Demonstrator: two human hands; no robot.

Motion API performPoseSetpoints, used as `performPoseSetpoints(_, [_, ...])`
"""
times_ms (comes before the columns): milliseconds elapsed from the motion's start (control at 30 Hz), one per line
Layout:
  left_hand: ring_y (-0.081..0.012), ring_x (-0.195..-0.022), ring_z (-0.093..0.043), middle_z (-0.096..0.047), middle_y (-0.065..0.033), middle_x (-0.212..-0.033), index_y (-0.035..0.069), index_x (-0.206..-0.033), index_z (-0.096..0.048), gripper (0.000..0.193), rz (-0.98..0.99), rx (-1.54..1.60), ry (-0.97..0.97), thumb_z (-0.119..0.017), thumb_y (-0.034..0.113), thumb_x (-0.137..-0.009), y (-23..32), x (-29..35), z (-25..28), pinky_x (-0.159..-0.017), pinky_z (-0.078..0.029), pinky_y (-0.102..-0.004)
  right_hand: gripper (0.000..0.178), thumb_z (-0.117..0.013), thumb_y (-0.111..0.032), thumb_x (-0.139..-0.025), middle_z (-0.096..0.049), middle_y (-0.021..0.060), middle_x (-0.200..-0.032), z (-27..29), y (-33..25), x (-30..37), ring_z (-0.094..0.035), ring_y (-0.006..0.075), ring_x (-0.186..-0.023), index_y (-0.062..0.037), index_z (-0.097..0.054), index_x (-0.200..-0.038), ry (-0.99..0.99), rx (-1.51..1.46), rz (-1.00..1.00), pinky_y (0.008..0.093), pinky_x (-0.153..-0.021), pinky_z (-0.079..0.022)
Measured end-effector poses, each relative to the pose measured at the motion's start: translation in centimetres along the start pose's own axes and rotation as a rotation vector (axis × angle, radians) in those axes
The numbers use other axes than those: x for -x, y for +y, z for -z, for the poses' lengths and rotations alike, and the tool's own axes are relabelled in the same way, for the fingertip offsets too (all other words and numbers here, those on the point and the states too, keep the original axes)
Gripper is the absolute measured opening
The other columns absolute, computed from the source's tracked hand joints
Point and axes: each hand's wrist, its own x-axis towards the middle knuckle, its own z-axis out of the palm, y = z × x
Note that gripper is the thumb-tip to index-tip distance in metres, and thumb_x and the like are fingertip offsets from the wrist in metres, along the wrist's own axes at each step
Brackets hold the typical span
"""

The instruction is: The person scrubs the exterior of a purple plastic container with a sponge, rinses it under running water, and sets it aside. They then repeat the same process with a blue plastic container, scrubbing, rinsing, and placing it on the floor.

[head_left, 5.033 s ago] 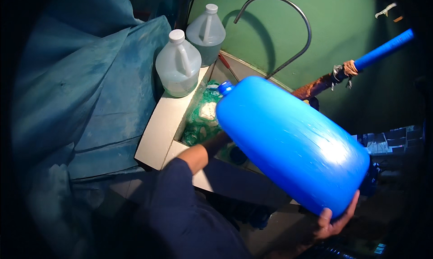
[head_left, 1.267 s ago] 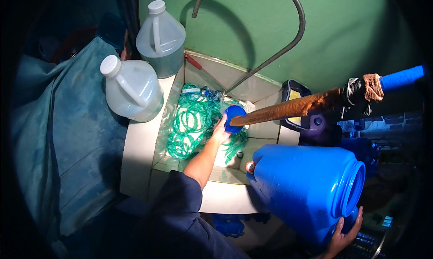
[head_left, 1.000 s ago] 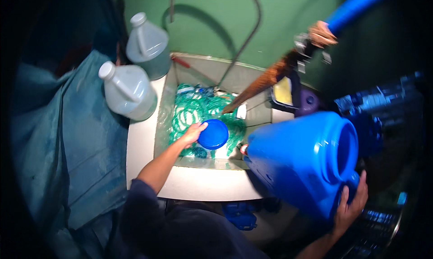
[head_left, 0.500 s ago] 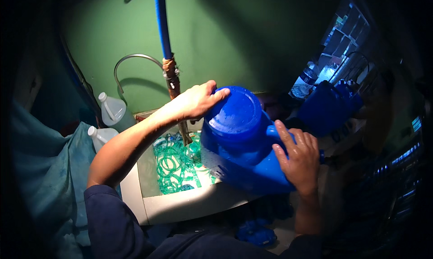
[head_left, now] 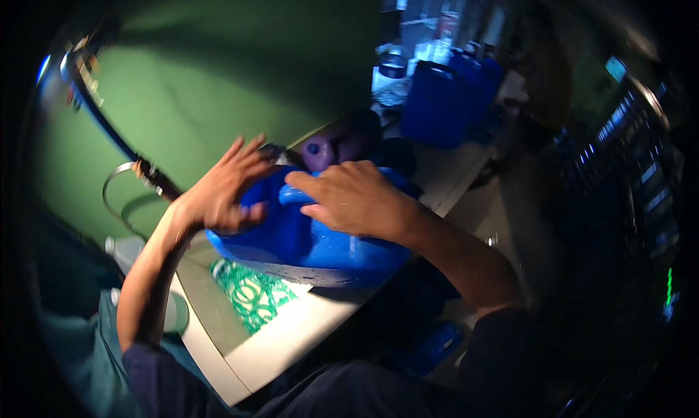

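A wet blue plastic jug [head_left: 331, 254] lies on its side across the white sink [head_left: 280, 341]. My right hand [head_left: 364, 199] curls over the jug's handle [head_left: 295, 196]. At the jug's left end is my left hand [head_left: 222, 192], its fingers spread and blurred; whether it touches the jug is hard to tell. Below the jug, green rings or coils [head_left: 251, 290] show inside the basin. The jug covers the right part of the sink.
A blue hose [head_left: 105, 123] and a curved metal tap [head_left: 108, 188] stand before the green wall. White jugs [head_left: 125, 250] are at the left. A purple container [head_left: 317, 152] sits behind the jug; more blue jugs [head_left: 440, 105] stand on the far-right counter.
The view has swung right. The jug has turned so its round end no longer faces me. My left hand has come off that end with its fingers spread; the right has closed over the handle.
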Motion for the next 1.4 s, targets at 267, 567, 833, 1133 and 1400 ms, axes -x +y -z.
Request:
performPoseSetpoints(267, [-0.0257, -0.048, -0.046, -0.042, -0.0047, -0.056, 0.01, -0.061, -0.04, 0.037, 0.053, -0.152, 0.449, -0.078, 0.013, -0.06, 6.0, 9.0, 2.5, -0.05, -0.035, -0.0355, 0.056, -0.069, -0.023, -0.093, -0.058, 0.0154, -0.141, 5.2, 6.0, 5.9, -0.067, 0.0351, -0.115, -0.0144, -0.052, -0.146, 0.187, -0.387, -0.253, 0.0433, -0.103, -0.052])
performPoseSetpoints(567, [-0.0284, -0.063, -0.063, -0.063, -0.0142, -0.069, 0.002, -0.082, -0.067, 0.037, 0.492, 0.28, -0.027, -0.075, 0.038, -0.087, 3.3, 12.4, -11.2, -0.062, -0.052, -0.0384, 0.054, -0.079, -0.035, -0.086, -0.058, -0.0001, -0.085, -5.6, 18.8, 12.0, -0.051, 0.0098, -0.066, -0.0102, -0.057, -0.13, 0.95, -1.218, -0.986, 0.027, -0.061, -0.046])
performPoseSetpoints(833, [-0.0312, -0.081, -0.071, -0.072, -0.016, -0.095, 0.005, -0.102, -0.072, 0.05, 0.454, 0.594, -0.327, -0.057, 0.052, -0.097, 10.8, 6.6, -22.0, -0.075, -0.055, -0.0419, 0.073, -0.078, -0.042, -0.084, -0.058, 0.0094, -0.134, -24.7, 25.2, 6.0, -0.054, 0.0253, -0.119, -0.01, -0.05, -0.144, 1.208, -1.583, -1.282, 0.0421, -0.103, -0.044])
performPoseSetpoints(1133, [-0.0395, -0.12, -0.053, -0.059, -0.021, -0.124, 0.002, -0.117, -0.064, 0.041, 0.158, 0.496, -0.149, -0.069, 0.033, -0.091, 15.7, 0.8, -32.3, -0.1, -0.042, -0.048, 0.071, -0.038, -0.054, -0.105, -0.032, 0.0101, -0.16, -33.5, 20.0, 20.2, -0.038, 0.0221, -0.14, -0.0068, -0.028, -0.157, 1.297, -1.188, -0.814, 0.037, -0.115, -0.032])
performPoseSetpoints(1400, [-0.048, -0.14, -0.031, -0.037, -0.0288, -0.149, 0.006, -0.143, -0.047, 0.078, 0.269, 0.374, -0.024, -0.073, 0.044, -0.08, 17.0, 1.6, -42.2, -0.114, -0.023, -0.0615, 0.043, -0.073, -0.025, -0.084, -0.061, 0.0177, -0.13, -52.9, 0.2, 50.8, -0.054, 0.0354, -0.125, -0.0051, -0.065, -0.122, -0.164, -0.507, -1.702, 0.0446, -0.106, -0.044])
